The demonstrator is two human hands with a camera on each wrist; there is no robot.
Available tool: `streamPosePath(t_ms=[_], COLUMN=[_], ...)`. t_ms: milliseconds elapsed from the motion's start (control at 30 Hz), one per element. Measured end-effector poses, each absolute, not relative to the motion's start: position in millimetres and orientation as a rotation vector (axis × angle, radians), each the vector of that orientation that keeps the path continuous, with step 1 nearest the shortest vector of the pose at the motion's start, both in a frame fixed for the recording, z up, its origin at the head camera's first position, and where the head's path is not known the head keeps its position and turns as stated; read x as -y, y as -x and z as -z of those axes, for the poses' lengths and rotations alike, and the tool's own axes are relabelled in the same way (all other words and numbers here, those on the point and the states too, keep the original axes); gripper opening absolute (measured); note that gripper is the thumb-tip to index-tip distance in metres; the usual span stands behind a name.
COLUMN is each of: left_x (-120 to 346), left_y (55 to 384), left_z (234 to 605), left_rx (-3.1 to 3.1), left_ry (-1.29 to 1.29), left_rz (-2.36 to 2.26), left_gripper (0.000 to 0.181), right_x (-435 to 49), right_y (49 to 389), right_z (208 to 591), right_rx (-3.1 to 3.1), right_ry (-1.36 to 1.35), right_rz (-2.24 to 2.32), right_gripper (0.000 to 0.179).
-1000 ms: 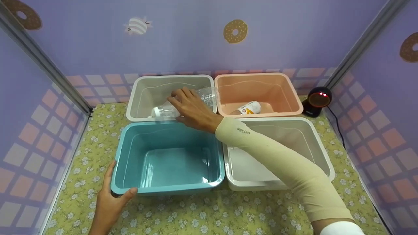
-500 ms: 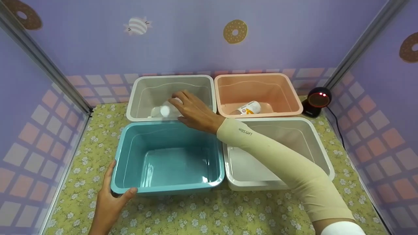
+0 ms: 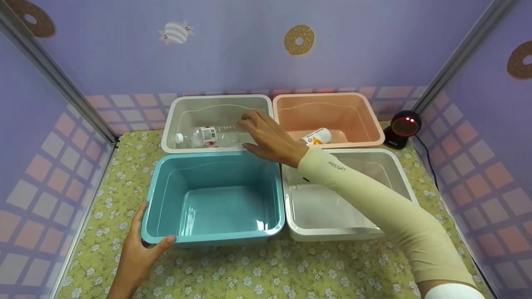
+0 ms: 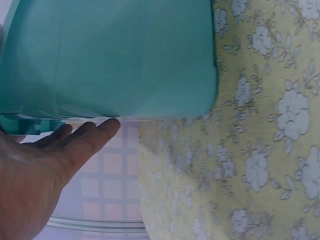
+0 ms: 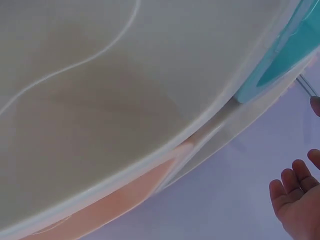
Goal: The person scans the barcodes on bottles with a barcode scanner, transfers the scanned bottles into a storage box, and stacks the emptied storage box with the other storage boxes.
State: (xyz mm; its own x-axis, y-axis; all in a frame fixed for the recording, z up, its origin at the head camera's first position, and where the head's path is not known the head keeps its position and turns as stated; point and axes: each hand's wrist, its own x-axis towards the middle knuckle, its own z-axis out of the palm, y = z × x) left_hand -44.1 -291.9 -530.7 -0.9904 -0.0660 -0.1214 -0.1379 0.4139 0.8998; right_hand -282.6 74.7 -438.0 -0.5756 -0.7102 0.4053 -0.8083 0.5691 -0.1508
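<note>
A clear plastic bottle with a white cap lies on its side in the grey bin at the back left. My right hand hovers over that bin's right front corner with fingers relaxed and nothing in them. The bottle's far end runs close to the fingertips; whether they touch cannot be told. At the front left corner of the teal bin, my left hand rests with its thumb at the front rim and its fingers along the side. In the left wrist view those fingers look straight.
A white container with an orange mark lies in the peach bin at the back right. In front of it stands a white bin. A black scanner with red lights and a cable stands far right.
The bottle, held tilted by my right hand earlier, has been lowered into the grey bin and let go. My right hand has drawn back to the right. My left hand has stayed in place.
</note>
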Motion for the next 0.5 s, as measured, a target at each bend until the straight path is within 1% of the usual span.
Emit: streamPosePath(t_ms=[267, 500], left_x=[286, 280], left_y=[45, 46], left_z=[518, 512], left_rx=[-2.766, -2.903], left_ry=[0.108, -0.002], left_rz=[-1.553, -1.584], left_gripper=[0.115, 0.108], right_x=[-108, -130], right_y=[276, 272], right_z=[431, 425], right_rx=[2.532, 2.485], right_ry=[-1.214, -1.202], right_rz=[-0.513, -0.551], right_gripper=[0.053, 0.050])
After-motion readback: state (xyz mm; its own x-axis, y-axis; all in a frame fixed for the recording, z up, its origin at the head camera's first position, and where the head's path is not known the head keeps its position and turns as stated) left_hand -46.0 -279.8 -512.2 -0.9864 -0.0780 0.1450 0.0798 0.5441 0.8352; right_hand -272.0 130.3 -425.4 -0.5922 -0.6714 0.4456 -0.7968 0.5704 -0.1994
